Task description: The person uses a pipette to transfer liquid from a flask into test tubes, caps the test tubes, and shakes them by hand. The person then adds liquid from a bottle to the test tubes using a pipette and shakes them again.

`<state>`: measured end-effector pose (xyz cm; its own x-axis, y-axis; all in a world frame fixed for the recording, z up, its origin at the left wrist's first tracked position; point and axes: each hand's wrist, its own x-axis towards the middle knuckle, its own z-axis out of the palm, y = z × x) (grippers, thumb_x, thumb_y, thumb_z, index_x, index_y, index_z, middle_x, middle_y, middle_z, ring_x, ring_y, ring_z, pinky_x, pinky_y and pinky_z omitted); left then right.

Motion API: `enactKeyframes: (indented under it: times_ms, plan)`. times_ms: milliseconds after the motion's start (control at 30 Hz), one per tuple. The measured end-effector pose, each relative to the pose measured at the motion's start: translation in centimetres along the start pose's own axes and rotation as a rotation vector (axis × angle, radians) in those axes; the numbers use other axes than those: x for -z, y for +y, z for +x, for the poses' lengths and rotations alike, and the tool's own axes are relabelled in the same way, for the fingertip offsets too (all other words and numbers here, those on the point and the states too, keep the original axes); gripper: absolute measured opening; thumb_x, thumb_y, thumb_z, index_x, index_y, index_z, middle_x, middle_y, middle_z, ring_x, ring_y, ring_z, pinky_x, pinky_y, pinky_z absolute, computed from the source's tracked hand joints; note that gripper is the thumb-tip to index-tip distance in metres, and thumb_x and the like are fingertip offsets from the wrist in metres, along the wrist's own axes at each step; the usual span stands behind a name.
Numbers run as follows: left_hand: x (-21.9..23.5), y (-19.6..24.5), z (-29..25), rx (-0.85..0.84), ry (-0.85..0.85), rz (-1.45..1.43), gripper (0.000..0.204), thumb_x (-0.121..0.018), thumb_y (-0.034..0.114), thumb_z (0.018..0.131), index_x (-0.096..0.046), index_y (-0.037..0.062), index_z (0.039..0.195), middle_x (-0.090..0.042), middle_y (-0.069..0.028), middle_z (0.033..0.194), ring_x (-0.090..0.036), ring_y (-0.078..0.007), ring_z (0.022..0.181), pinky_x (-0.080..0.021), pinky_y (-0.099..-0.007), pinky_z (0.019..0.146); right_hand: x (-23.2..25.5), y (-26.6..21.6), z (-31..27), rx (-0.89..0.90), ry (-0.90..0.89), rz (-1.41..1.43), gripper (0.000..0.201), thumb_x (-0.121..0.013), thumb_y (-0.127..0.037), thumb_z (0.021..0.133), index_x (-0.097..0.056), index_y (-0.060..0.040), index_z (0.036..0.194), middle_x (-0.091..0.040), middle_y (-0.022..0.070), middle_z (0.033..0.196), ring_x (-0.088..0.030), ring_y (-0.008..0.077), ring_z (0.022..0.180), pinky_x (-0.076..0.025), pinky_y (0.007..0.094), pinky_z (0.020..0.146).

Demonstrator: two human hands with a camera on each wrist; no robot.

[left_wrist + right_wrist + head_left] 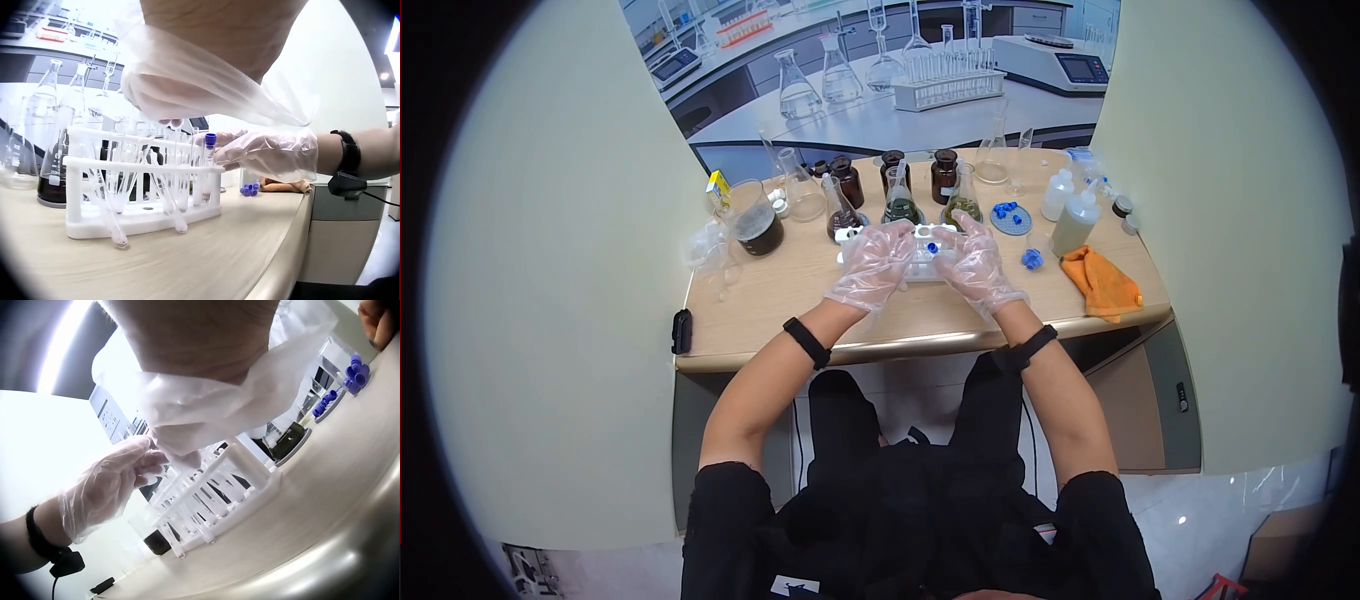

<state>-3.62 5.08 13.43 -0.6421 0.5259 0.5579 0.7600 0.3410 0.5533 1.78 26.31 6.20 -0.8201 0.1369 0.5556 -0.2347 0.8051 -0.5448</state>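
Observation:
A white test tube rack [144,164] stands on the table between my two gloved hands, holding several glass test tubes [169,200], some of them leaning. One tube near its right end wears a blue cap [210,139]. My left hand [878,262], in a clear plastic glove, hangs over the rack's left part, fingertips close above the tube tops. My right hand [973,262], gloved likewise, is at the rack's right end, its fingers reaching in beside the capped tube. The gloves and wrists hide much of the fingers, and I cannot tell what either hand grips.
Behind the rack stand flasks with dark and green contents [902,210] and brown bottles [944,178]. A beaker of dark liquid [758,232] is on the left. To the right are blue caps [1031,259], squeeze bottles [1076,222] and an orange cloth [1103,283].

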Motion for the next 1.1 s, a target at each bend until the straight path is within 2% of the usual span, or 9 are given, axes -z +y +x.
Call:
enactKeyframes:
  times_ms: [100,233,333,400,600,700,933,1033,1100]
  plan:
    - [-0.1,-1.2,-0.4,-0.013,0.028,0.038,0.024,-0.064,0.024,0.1,-0.074,0.0039,0.11,-0.074,-0.0161,0.085,-0.073,-0.0339,0.077,-0.056,-0.047,0.07,-0.7,-0.2,0.6,-0.01,0.086,0.136,0.038,-0.08,-0.03,0.08,-0.082,-0.0076,0.11,-0.059,0.0245,0.146,-0.05,0.04,0.137,-0.04,0.0454,0.118]
    - [0.0,-1.5,-0.6,0.015,0.035,0.032,0.023,-0.065,0.024,0.1,-0.073,0.0048,0.111,-0.074,-0.0166,0.087,-0.073,-0.0331,0.083,-0.055,-0.0457,0.075,-1.5,0.1,1.2,0.002,0.077,0.18,0.038,-0.083,-0.028,0.081,-0.08,-0.0048,0.111,-0.06,0.0216,0.146,-0.057,0.0338,0.132,-0.048,0.0434,0.112]
    - [0.8,-1.0,-0.8,0.072,-0.035,-0.026,0.028,-0.069,0.022,0.098,-0.071,0.0035,0.119,-0.075,-0.0173,0.101,-0.073,-0.0314,0.093,-0.056,-0.0399,0.08,-0.3,-1.4,2.0,-0.141,0.164,0.481,0.035,-0.084,-0.022,0.084,-0.077,-0.0008,0.11,-0.069,0.0178,0.129,-0.068,0.0251,0.116,-0.056,0.0368,0.097]
    - [0.3,-1.6,-1.0,0.018,-0.002,-0.061,0.03,-0.071,0.022,0.098,-0.07,0.0038,0.121,-0.075,-0.0154,0.104,-0.072,-0.0286,0.093,-0.056,-0.0388,0.08,2.0,-3.1,3.0,-0.095,0.123,0.158,0.032,-0.083,-0.017,0.089,-0.074,-0.0007,0.116,-0.07,0.0078,0.104,-0.07,0.0137,0.093,-0.057,0.028,0.077]
    - [-0.9,0.1,-0.5,0.053,-0.089,-0.267,0.035,-0.073,0.022,0.099,-0.068,0.0048,0.128,-0.074,-0.0104,0.108,-0.068,-0.0199,0.089,-0.055,-0.0353,0.08,4.3,-7.0,3.3,-0.335,0.038,0.617,0.023,-0.084,-0.022,0.092,-0.076,-0.0039,0.105,-0.07,-0.0014,0.09,-0.06,0.0072,0.081,-0.051,0.0244,0.074]
    - [-0.9,0.8,-0.3,0.038,-0.129,-0.343,0.031,-0.071,0.021,0.1,-0.069,0.0043,0.126,-0.074,-0.0114,0.101,-0.067,-0.0198,0.086,-0.054,-0.0357,0.076,3.8,-6.8,3.0,-0.301,-0.003,0.854,0.022,-0.082,-0.024,0.095,-0.076,-0.0046,0.104,-0.069,-0.0028,0.09,-0.059,0.0055,0.082,-0.05,0.0237,0.074]
    - [-0.1,2.8,-0.9,0.079,-0.169,-0.118,0.016,-0.068,0.018,0.101,-0.065,0.002,0.102,-0.068,-0.0132,0.084,-0.066,-0.0267,0.079,-0.051,-0.0394,0.072,4.3,-6.8,2.6,-0.353,0.003,0.681,0.022,-0.081,-0.025,0.096,-0.075,-0.0048,0.104,-0.068,-0.0034,0.09,-0.058,0.0053,0.083,-0.049,0.0227,0.074]
    - [-0.7,2.3,-0.9,0.085,-0.213,-0.098,0.015,-0.068,0.017,0.1,-0.065,0.0026,0.102,-0.067,-0.0126,0.082,-0.066,-0.0278,0.077,-0.052,-0.0395,0.07,4.4,-6.4,2.4,-0.437,-0.007,0.758,0.023,-0.078,-0.026,0.098,-0.076,-0.0035,0.101,-0.068,-0.0035,0.089,-0.058,0.0045,0.083,-0.048,0.0218,0.073]
    - [-1.0,1.5,-1.3,0.063,-0.192,-0.101,0.014,-0.067,0.016,0.1,-0.065,0.0032,0.103,-0.067,-0.0125,0.082,-0.065,-0.0266,0.077,-0.052,-0.0392,0.07,4.6,-4.9,2.5,-0.378,-0.031,0.679,0.034,-0.074,-0.033,0.098,-0.077,-0.0002,0.104,-0.075,0.0078,0.089,-0.066,0.0137,0.08,-0.053,0.0309,0.075]
